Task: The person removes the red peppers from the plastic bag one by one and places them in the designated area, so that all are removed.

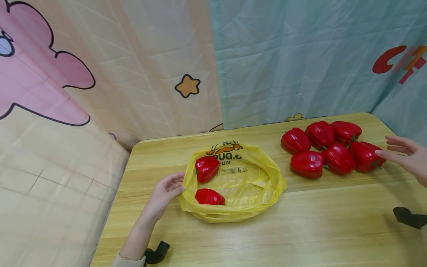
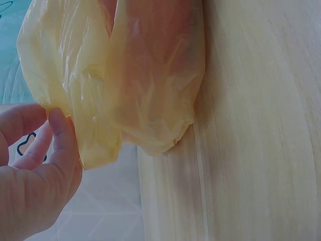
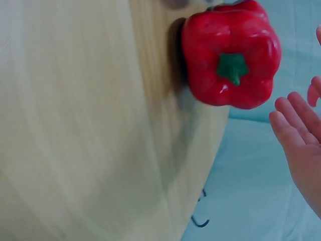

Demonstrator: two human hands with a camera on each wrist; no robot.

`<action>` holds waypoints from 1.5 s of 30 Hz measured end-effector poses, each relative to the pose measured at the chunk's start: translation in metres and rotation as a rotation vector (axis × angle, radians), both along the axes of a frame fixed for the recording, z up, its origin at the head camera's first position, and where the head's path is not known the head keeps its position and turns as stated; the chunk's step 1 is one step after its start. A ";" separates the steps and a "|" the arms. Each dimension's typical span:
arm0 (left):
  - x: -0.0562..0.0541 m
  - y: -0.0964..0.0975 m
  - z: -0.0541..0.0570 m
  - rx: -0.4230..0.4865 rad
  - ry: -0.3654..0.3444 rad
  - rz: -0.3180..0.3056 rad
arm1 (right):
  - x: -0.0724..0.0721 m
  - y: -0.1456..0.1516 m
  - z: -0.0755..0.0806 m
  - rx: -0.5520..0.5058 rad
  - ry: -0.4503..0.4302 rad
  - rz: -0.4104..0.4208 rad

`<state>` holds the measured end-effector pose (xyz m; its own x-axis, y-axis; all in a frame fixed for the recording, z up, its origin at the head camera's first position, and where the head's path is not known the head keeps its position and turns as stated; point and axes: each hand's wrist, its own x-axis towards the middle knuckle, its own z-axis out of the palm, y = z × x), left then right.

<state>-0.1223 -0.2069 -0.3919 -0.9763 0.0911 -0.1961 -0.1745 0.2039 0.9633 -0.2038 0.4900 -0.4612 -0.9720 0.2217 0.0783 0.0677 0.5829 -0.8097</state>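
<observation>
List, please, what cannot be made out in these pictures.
Head view: small print on the yellow bag, too small to read.
Head view: underside of the nearer bagged pepper, behind the bag's rim.
Left wrist view: bag's top, cut off by upper edge.
Right wrist view: part of right hand, cut off by right edge.

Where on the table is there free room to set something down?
The wooden table is bare in front of the yellow plastic bag and six red bell peppers; a slim gap parts them. Crowded: the pepper cluster, beside the right hand.
</observation>
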 end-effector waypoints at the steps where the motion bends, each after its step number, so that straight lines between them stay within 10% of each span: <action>1: 0.000 0.000 0.000 0.000 -0.001 0.000 | 0.004 -0.010 0.011 0.001 -0.003 0.002; 10: 0.000 0.001 0.000 -0.008 -0.005 0.003 | 0.021 -0.089 0.087 0.144 -0.050 0.122; 25: 0.000 0.001 0.001 0.001 0.012 -0.004 | 0.021 -0.180 0.128 0.053 0.091 0.485; 45: 0.000 0.002 0.000 0.011 -0.001 0.006 | 0.008 -0.290 0.143 0.131 0.180 0.927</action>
<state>-0.1222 -0.2054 -0.3920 -0.9766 0.0877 -0.1963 -0.1768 0.1925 0.9652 -0.1957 0.2004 -0.3185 -0.7274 -0.6521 0.2137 -0.5862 0.4285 -0.6876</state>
